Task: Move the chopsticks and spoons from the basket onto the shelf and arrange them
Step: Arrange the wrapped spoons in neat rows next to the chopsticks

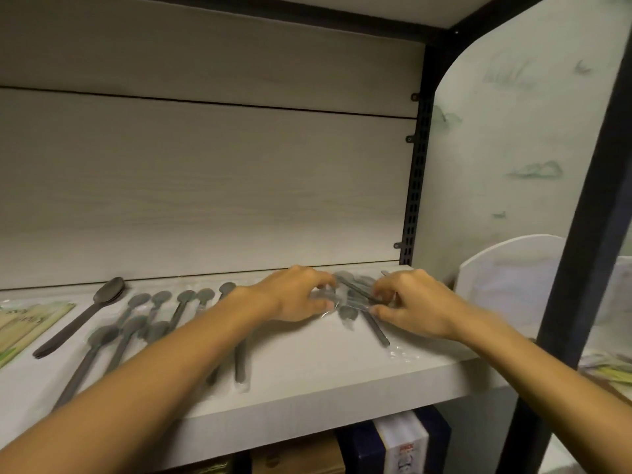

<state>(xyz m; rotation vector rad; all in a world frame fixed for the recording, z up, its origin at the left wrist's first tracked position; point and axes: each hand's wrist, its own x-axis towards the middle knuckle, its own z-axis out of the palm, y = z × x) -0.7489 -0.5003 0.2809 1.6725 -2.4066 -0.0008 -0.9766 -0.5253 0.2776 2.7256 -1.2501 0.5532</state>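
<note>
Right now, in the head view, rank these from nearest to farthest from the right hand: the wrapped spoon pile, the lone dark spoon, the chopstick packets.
1. The wrapped spoon pile: under the fingertips of the right hand, at the shelf's right end.
2. The lone dark spoon: well to the left, beyond the rows of wrapped spoons.
3. The chopstick packets: farthest, at the left edge.

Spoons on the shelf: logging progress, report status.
Both hands, left and right, on the wrapped spoon pile at shelf right. Spoon row laid left. Nothing in the way.
</note>
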